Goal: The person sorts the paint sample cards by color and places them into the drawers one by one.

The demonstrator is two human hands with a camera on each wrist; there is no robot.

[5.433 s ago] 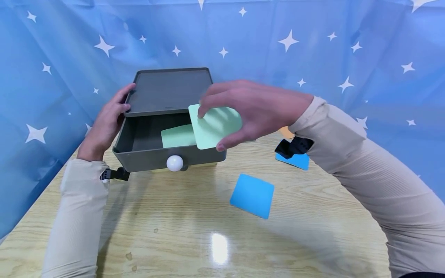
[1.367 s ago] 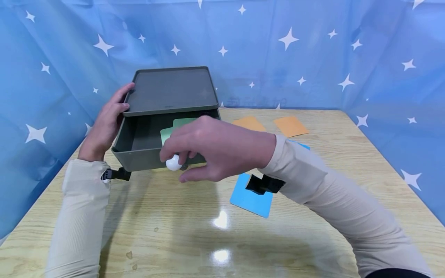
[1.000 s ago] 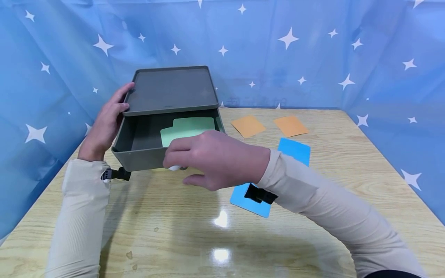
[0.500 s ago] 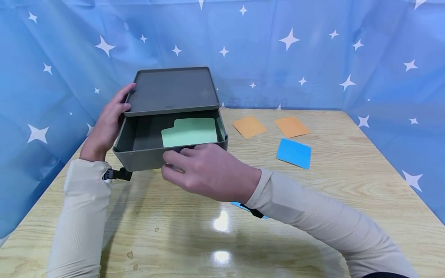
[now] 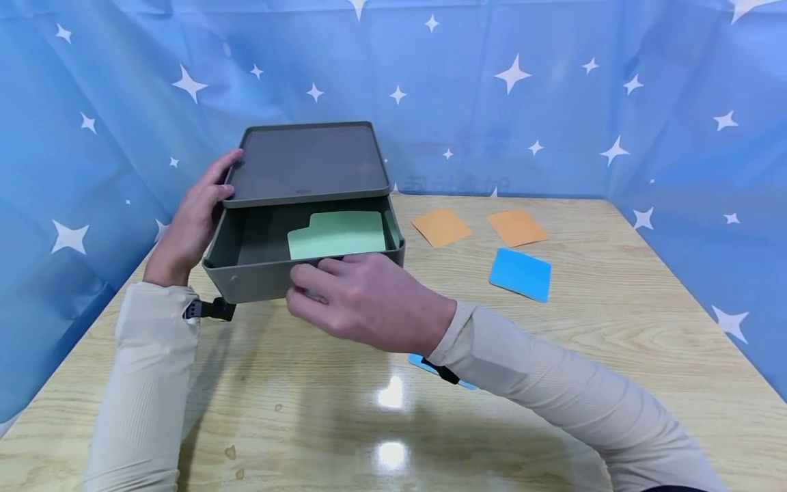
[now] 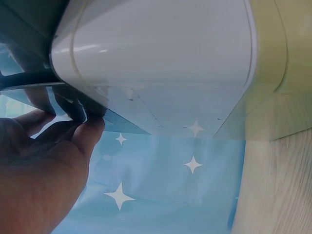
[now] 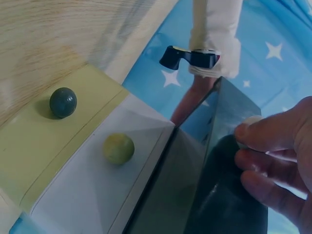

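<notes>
A grey drawer point(image 5: 258, 281) is pulled out beneath the dark grey top point(image 5: 307, 160) of a small stacked drawer unit. Inside it, on the right, lie overlapping pale green cards point(image 5: 347, 232). My right hand point(image 5: 371, 301) pinches the white round knob point(image 7: 249, 122) on the drawer front; the head view hides that knob behind the fingers. My left hand point(image 5: 190, 219) holds the unit's left side near the top, its fingertips at the edge. Below, the right wrist view shows a white drawer with a yellow-green knob point(image 7: 118, 148) and a yellow drawer with a dark knob point(image 7: 63, 102).
Two orange cards point(image 5: 440, 227) lie on the wooden table point(image 5: 615, 294) right of the unit. A blue card point(image 5: 520, 275) is in front of them, and another blue card point(image 5: 418, 362) shows partly under my right wrist. A blue star-patterned cloth point(image 5: 455, 102) stands behind.
My right hand has let go of a green card, which now lies in the drawer, and has moved down to the white knob, closing its fingers on it. My left hand stays put.
</notes>
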